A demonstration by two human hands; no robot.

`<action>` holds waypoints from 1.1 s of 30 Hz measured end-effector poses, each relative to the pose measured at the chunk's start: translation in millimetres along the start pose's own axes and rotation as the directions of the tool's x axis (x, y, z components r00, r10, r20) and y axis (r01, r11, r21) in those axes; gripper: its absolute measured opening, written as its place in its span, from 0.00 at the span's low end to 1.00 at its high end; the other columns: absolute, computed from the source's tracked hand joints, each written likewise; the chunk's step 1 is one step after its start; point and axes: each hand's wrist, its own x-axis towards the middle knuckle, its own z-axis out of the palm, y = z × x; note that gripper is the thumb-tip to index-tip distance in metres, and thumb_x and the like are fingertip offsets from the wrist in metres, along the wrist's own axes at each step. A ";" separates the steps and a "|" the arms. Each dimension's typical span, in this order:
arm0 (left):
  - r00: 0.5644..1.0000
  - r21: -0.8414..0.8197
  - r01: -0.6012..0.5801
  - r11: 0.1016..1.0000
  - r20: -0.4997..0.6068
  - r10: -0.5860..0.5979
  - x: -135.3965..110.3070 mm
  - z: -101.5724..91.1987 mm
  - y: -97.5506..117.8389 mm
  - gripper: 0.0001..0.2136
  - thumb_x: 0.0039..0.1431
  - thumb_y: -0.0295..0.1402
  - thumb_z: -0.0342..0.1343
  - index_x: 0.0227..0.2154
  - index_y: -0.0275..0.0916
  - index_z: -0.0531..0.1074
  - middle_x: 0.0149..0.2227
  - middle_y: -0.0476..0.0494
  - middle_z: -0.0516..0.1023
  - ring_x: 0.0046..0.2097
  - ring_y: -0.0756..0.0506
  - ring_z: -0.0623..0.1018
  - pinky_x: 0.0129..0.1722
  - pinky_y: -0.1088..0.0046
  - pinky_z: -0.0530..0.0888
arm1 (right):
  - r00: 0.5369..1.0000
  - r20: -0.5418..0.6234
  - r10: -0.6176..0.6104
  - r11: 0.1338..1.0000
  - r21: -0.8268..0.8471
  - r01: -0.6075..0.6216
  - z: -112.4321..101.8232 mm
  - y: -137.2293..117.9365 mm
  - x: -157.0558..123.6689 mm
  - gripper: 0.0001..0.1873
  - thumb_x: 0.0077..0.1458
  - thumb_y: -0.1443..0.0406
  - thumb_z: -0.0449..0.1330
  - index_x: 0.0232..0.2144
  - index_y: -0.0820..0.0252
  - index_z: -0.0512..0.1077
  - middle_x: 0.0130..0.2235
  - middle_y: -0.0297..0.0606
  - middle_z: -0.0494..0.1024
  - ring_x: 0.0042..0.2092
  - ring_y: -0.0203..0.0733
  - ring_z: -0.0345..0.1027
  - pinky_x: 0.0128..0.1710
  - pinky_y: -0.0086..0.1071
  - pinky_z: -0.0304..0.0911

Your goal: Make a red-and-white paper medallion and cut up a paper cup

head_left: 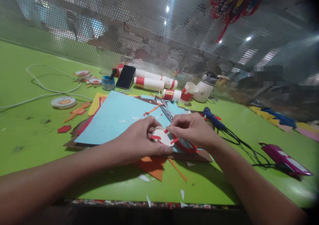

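Observation:
My left hand grips a small white paper cup lying on its side, with red paper strips stuck on it. My right hand pinches one red strip at the cup's rim. Both hands hover just above a light blue paper sheet on the green table. Scissors lie on the sheet just behind my fingers. An orange paper piece sits under my left hand.
Glue tubes, a phone, a blue pot, a red-banded cup and a white jar line the back. A tape roll and white cable lie left. A glue gun and purple stapler lie right. Mesh screen behind.

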 end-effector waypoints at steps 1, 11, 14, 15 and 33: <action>1.000 -0.004 0.002 1.000 0.001 -0.002 -0.1 0.1 0.4 0.23 0.41 0.40 0.66 0.37 0.37 0.63 0.33 0.43 0.76 0.36 0.43 0.76 0.33 0.67 0.72 | 1.000 0.000 -0.003 1.000 -0.005 0.003 0.0 -0.4 -0.1 0.06 0.46 0.67 0.60 0.20 0.64 0.73 0.21 0.33 0.72 0.25 0.33 0.61 0.25 0.28 0.57; 1.000 -0.023 0.024 0.999 -0.010 -0.024 0.4 0.6 2.4 0.22 0.40 0.39 0.66 0.36 0.37 0.63 0.34 0.42 0.77 0.36 0.42 0.77 0.32 0.67 0.72 | 1.000 0.000 -0.018 0.998 -0.065 0.018 -0.5 -2.9 -1.4 0.06 0.46 0.68 0.60 0.20 0.63 0.73 0.22 0.33 0.72 0.25 0.33 0.62 0.25 0.28 0.57; 1.000 -0.023 0.022 0.999 -0.015 -0.022 1.0 0.7 1.8 0.23 0.40 0.39 0.66 0.36 0.37 0.63 0.33 0.43 0.76 0.36 0.42 0.77 0.32 0.66 0.72 | 1.000 -0.010 -0.002 0.998 -0.055 0.002 0.6 -3.7 -1.2 0.05 0.46 0.68 0.60 0.20 0.63 0.72 0.22 0.33 0.72 0.25 0.33 0.62 0.25 0.28 0.57; 1.000 -0.022 0.021 1.000 -0.013 -0.021 1.2 0.6 1.5 0.23 0.40 0.40 0.66 0.36 0.37 0.63 0.33 0.43 0.76 0.36 0.42 0.77 0.32 0.66 0.72 | 1.000 -0.012 0.002 0.999 -0.050 -0.003 1.0 -4.1 -0.9 0.06 0.46 0.68 0.60 0.20 0.64 0.72 0.22 0.33 0.72 0.25 0.33 0.62 0.25 0.28 0.57; 0.999 -0.092 0.010 0.996 0.032 -0.007 1.8 -0.4 -1.0 0.25 0.41 0.39 0.67 0.40 0.36 0.63 0.35 0.42 0.77 0.37 0.42 0.77 0.35 0.65 0.73 | 0.992 -0.122 -0.028 0.997 -0.075 0.019 -14.5 -4.4 -3.1 0.15 0.53 0.58 0.59 0.23 0.64 0.74 0.23 0.35 0.72 0.26 0.35 0.62 0.26 0.29 0.57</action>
